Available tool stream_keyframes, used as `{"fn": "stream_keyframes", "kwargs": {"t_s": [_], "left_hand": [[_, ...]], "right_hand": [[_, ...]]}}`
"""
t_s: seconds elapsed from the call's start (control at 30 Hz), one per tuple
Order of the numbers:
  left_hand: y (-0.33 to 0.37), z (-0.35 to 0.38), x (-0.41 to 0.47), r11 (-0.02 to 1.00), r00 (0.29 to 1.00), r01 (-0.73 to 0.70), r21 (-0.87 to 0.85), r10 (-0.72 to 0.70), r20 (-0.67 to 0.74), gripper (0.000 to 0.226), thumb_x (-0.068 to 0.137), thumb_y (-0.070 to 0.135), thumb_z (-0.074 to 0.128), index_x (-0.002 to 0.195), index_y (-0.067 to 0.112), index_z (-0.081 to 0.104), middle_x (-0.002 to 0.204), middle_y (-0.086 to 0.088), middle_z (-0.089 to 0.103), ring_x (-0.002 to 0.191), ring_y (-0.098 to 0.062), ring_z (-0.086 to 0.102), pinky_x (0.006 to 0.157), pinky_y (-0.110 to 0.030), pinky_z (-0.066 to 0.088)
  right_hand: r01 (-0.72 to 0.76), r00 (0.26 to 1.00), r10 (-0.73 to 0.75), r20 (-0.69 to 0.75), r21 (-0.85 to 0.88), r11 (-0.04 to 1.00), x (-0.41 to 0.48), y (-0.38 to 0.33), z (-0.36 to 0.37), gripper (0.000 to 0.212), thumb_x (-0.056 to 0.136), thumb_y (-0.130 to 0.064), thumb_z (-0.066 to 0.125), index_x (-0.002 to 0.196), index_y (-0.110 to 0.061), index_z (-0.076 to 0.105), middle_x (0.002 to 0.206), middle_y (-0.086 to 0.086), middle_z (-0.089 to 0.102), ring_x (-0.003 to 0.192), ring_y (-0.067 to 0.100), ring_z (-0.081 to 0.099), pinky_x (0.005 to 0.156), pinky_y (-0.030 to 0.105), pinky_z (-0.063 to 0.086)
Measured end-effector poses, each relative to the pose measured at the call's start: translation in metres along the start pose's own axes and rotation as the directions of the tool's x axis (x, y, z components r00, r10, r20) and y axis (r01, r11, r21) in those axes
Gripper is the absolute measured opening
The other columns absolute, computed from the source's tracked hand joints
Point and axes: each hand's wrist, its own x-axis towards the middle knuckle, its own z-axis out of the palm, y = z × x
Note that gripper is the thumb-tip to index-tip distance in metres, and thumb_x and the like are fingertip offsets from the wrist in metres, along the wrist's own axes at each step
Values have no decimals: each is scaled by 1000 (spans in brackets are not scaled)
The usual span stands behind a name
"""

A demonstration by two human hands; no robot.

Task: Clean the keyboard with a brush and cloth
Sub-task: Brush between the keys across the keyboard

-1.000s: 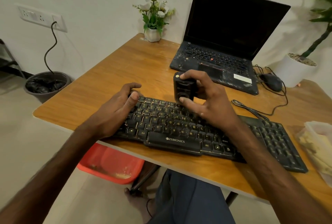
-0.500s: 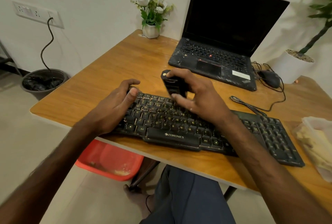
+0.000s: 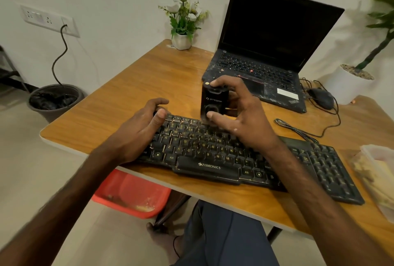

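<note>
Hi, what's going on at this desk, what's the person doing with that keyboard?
A person seated at the wooden table is cleaning a black keyboard. Their left hand grips its left end, while the right hand holds a small black cleaning tool, apparently the brush, upright at the top rows of keys. An open laptop sits behind, screen dark.

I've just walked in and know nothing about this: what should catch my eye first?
Two bare hands work over a black keyboard at the near edge of the wooden table: the right hand holds a small black brush upright at the top key rows, and the left hand grips the keyboard's left end. Behind them an open laptop with a dark screen stands on the far side.
</note>
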Motion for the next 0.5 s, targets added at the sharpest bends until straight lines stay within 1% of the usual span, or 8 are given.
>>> {"fn": "stream_keyframes", "kwargs": {"t_s": [0.03,0.1,0.17,0.2,0.23,0.3,0.4,0.5], "left_hand": [[0,0,0,1000,1000,0,-1,0,-4,100,77,94,11,150,28,31,130,14,57,123,-6,53,107,-46,42],[0,0,1,1000,1000,-11,2,11,-13,99,78,93,12,150,27,33,129,14,58,123,-6,53,108,-44,41],[0,1,0,1000,1000,-16,2,16,-13,98,80,92,12,149,27,33,129,14,58,124,-6,53,108,-45,41],[-1,1,0,1000,1000,-15,2,15,-13,97,80,92,12,149,27,33,128,14,58,124,-7,53,108,-45,41],[-1,1,0,1000,1000,-14,4,14,-11,97,80,92,12,150,27,33,128,15,58,124,-7,53,108,-46,41],[-1,1,1,1000,1000,-8,2,8,-10,98,79,93,12,150,28,32,129,14,58,122,-6,53,107,-45,42],[-1,1,1,1000,1000,-14,-4,14,-15,98,79,92,13,150,27,33,129,13,59,122,-6,53,107,-43,42],[0,1,0,1000,1000,-15,4,15,-15,99,80,92,12,150,25,32,130,11,58,123,-7,53,107,-43,43]], "right_hand": [[17,1000,-17,25,12,1000,-2,-1,3,60,84,-8,78,131,-28,46,121,-6,58,101,14,67,73,26,61],[22,998,-16,55,-103,994,-2,3,4,62,86,-10,76,133,-34,43,122,-3,59,100,13,67,72,23,61],[-17,999,23,24,-226,974,1,8,-2,63,87,-12,74,135,-37,41,126,3,60,104,15,65,76,29,62],[-35,999,35,-5,-215,976,2,8,-5,63,87,-12,75,135,-36,42,128,4,60,106,15,65,77,31,62],[-40,999,36,-28,-145,989,1,6,-6,62,86,-11,76,134,-34,43,128,4,59,107,13,65,78,30,62],[16,1000,-15,7,-35,999,-3,-4,-1,61,86,-10,76,132,-34,44,127,4,59,106,12,66,77,26,61],[87,987,-60,151,-177,980,-2,-7,6,61,90,-15,71,136,-39,39,127,5,61,102,15,66,74,30,62],[6,999,7,51,-255,967,5,-1,-3,63,89,-14,72,136,-40,38,125,4,61,101,14,65,74,34,62]]}}
